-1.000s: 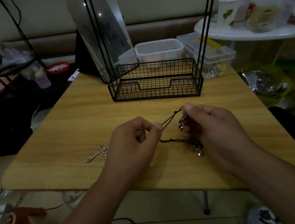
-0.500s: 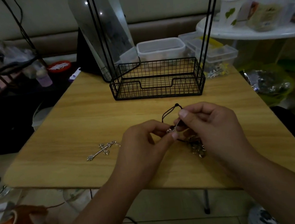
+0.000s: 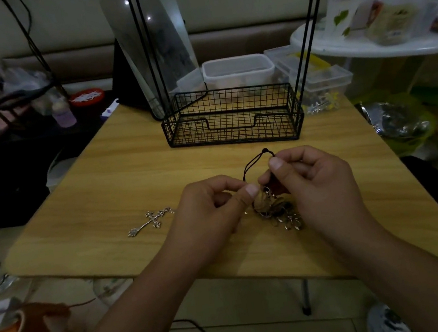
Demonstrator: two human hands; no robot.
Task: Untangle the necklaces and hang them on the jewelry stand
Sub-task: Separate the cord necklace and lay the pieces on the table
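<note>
A tangle of necklaces (image 3: 276, 210), black cord and metal pendants, lies on the wooden table (image 3: 135, 177) between my hands. My left hand (image 3: 207, 212) pinches a pendant in the tangle with thumb and forefinger. My right hand (image 3: 315, 180) pinches the black cord, whose loop (image 3: 256, 160) stands up above the fingers. A silver cross pendant (image 3: 151, 221) lies loose on the table to the left of my left hand. The black wire jewelry stand (image 3: 232, 117) with its basket base stands at the table's far side; its hooks are at the top edge of the frame.
A mirror (image 3: 150, 46) leans behind the stand's left post. Clear plastic boxes (image 3: 238, 71) sit behind the basket. A white round table (image 3: 381, 44) with jars is at the right. Clutter covers a dark surface (image 3: 8, 116) at the left.
My hands have come closer together over the tangle. The stretched cord has slackened into a small loop above my right fingers, and my left fingers have shifted from the cord to a pendant.
</note>
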